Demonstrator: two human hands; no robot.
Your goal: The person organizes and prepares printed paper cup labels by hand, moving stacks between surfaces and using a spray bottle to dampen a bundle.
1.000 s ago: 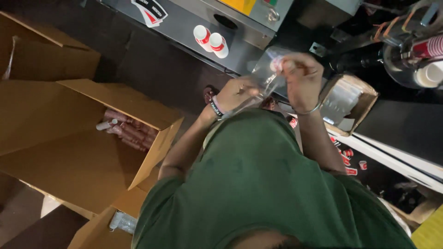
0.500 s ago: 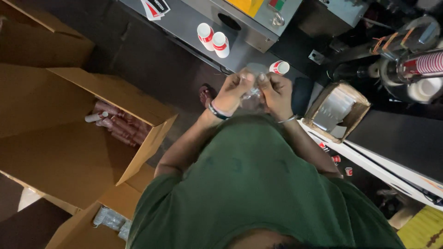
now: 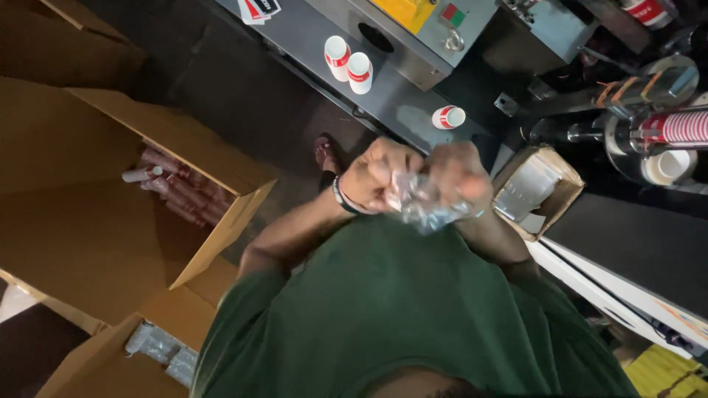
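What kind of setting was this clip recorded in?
Probably a paper-cup factory or packing floor: a grey metal machine with red-and-white paper cups on it, a long nested stack of cups, and open brown cardboard boxes.

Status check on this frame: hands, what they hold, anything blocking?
Left hand and right hand both clenched on crumpled clear plastic wrap, chest height. Nothing between them. Open cardboard box off to the left.
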